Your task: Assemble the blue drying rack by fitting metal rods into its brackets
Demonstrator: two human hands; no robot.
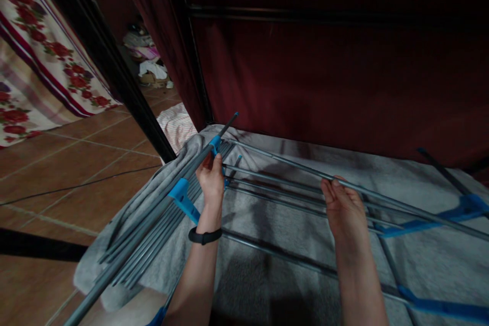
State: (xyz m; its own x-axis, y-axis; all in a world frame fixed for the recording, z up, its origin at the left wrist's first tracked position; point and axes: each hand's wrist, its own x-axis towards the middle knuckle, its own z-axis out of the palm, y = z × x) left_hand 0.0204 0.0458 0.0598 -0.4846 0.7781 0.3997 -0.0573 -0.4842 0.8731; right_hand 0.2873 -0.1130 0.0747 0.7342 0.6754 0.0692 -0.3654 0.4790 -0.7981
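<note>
A grey metal drying rack (267, 191) with blue plastic joints stands in front of me, with a grey towel (290, 270) spread under its rods. My left hand (211, 179) is closed around the rack's left end, next to a blue joint (215, 143); a black band sits on that wrist. My right hand (341, 205) grips one of the long grey rods (401, 204) near the middle of the rack. The rack's folded left wing (153, 237) slants down toward the floor.
A dark red fabric wardrobe (324, 71) rises right behind the rack. Brown floor tiles (76, 173) lie to the left, with a flowered cloth (34, 51) at the far left and a pile of clothes (147, 58) in the back. A black pole (114, 76) stands between them.
</note>
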